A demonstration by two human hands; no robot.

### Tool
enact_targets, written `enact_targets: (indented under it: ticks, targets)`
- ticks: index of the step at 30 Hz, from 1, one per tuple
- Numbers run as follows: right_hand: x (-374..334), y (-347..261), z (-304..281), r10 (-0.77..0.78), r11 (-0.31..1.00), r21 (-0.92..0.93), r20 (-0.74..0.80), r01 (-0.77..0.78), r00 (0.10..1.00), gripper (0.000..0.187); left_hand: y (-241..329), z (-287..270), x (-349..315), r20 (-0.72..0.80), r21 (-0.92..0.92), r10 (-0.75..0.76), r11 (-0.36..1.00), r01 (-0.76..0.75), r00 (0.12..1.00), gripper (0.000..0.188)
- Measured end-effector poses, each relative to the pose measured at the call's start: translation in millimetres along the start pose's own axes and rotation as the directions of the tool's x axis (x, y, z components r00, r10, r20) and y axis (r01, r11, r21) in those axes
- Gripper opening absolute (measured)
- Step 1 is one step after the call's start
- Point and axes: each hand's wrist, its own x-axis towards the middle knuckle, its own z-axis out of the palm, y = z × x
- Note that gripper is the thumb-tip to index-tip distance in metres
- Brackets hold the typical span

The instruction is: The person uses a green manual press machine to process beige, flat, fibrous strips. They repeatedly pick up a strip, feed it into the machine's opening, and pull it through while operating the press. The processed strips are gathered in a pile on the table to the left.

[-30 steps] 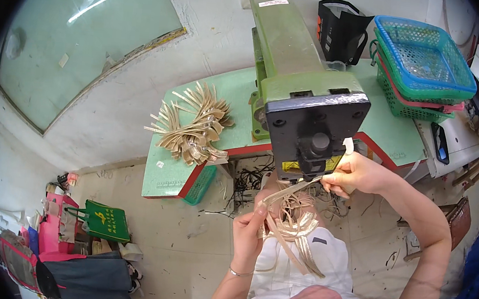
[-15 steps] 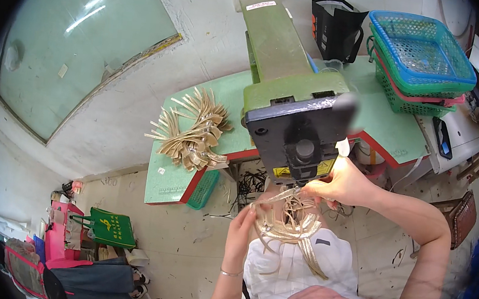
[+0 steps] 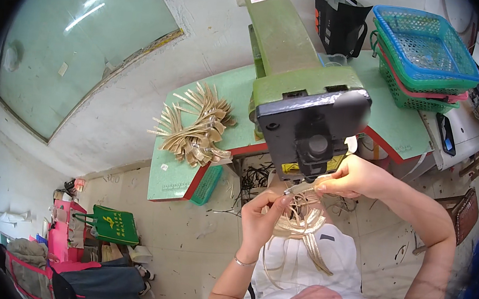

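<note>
A short gold strap piece (image 3: 303, 187) spans between my two hands, just under the black head of a green machine (image 3: 310, 133). My left hand (image 3: 262, 214) pinches its near left end between thumb and fingers. The right end is in the pinch of my right hand (image 3: 356, 179), close beside the machine head. A bunch of gold straps (image 3: 300, 230) hangs below my hands, over my white clothing. The machine's working point is mostly hidden by its head and my fingers.
On the green table (image 3: 236, 89), left of the machine, lies a pile of gold straps (image 3: 195, 125). Stacked plastic baskets (image 3: 421, 57) and a black bag (image 3: 339, 23) stand at the back right. A phone (image 3: 445, 133) lies below the baskets. A brown stool (image 3: 464, 214) is at right.
My left hand has moved right and up, nearer my right hand, and its fingers have closed in on the strap end. The whole view has shifted slightly.
</note>
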Motion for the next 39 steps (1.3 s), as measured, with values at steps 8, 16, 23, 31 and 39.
enact_targets:
  ticks: [8, 16, 23, 31, 39]
  targets:
    - [13, 15, 43, -0.097, 0.976, 0.188, -0.056, 0.106, 0.994, 0.026, -14, -13, -37, -0.224, -0.217, -0.116, 0.974, 0.066, 0.968, 0.018]
    - [37, 94, 76, 0.004, 0.999, 0.052, -0.091, 0.0, 0.996, 0.02, 70, -147, 72, -0.435, 0.689, 0.565, 0.71, -0.145, 0.702, 0.026]
    - [78, 159, 109, -0.191, 0.942, -0.288, -0.03, 0.174, 0.981, 0.021, -65, -263, 270, -0.159, 0.828, 0.16, 0.558, 0.043, 0.974, 0.04]
    - [101, 207, 129, -0.365, 0.812, -0.533, -0.14, 0.241, 0.921, 0.017, -30, -163, 156, -0.339, 0.578, 0.63, 0.725, -0.374, 0.699, 0.017]
    - [148, 223, 173, -0.543, 0.731, -0.626, -0.288, 0.274, 0.789, 0.036, -133, -91, 6, 0.21, 0.642, 0.155, 0.722, -0.256, 0.965, 0.036]
